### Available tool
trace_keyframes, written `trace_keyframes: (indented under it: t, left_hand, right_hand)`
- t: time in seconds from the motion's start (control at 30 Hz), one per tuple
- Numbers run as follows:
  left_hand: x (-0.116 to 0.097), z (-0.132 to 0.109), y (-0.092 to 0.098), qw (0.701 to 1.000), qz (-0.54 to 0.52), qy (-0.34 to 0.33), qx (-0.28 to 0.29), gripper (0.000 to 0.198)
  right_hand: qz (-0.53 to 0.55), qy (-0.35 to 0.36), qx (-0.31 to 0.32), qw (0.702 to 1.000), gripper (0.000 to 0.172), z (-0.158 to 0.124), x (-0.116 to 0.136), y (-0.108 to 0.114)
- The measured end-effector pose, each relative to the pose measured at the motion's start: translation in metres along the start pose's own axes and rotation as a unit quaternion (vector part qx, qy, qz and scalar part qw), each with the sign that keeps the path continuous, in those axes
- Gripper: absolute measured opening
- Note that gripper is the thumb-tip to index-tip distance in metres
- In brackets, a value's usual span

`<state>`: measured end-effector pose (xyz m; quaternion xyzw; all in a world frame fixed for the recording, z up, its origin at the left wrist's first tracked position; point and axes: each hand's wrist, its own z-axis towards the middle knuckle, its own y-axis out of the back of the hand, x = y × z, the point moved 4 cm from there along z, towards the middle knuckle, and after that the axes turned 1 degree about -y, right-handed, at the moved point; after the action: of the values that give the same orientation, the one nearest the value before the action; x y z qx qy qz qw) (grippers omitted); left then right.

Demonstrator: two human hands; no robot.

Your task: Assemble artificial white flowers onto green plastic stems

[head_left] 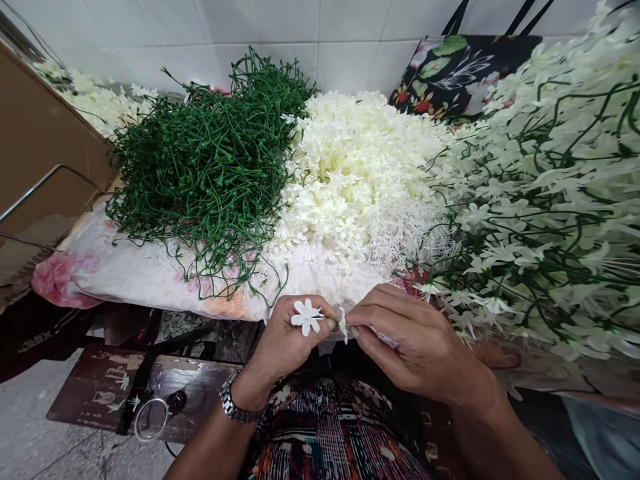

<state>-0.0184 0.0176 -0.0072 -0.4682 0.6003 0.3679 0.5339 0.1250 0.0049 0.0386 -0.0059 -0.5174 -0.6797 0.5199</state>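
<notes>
My left hand (299, 333) is closed in a pinch on an artificial flower stem, most of which the fingers hide. One white flower head (307, 317) lies against the back of its thumb. A second white blossom (343, 325), seen edge-on, sits between the fingertips of both hands. My right hand (405, 337) pinches at that blossom from the right. Beyond the hands are a heap of green plastic stems (210, 160), a pile of loose white petals (350, 153) and a small heap of thin white stamens (415, 230).
A large mass of assembled white flowers (560, 220) fills the right side. The worktop has a floral cloth (135, 280). A cardboard box (50, 127) stands at left, a black floral bag (460, 77) by the tiled wall. Below is a worn wooden bench (200, 383).
</notes>
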Motion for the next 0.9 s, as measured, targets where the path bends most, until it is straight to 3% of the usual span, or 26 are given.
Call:
trace_keyframes:
  t: [0.37,0.63,0.9]
  left_hand:
    - [0.002,-0.002,-0.001,0.999,-0.030,-0.003,-0.021,0.011]
    - [0.002,-0.002,-0.002,0.998,-0.023,-0.013,-0.054,0.012]
    - [-0.001,-0.001,-0.001,0.999,0.008,-0.008,-0.052,0.015]
  right_hand:
    - [-0.091,0.052,-0.053,0.993,0.014,0.001,0.004,-0.008]
    - [-0.074,0.050,-0.074,0.993,0.016,0.004,0.002,-0.013]
    - [-0.062,0.030,-0.069,0.995,0.017,0.004,-0.001,-0.017]
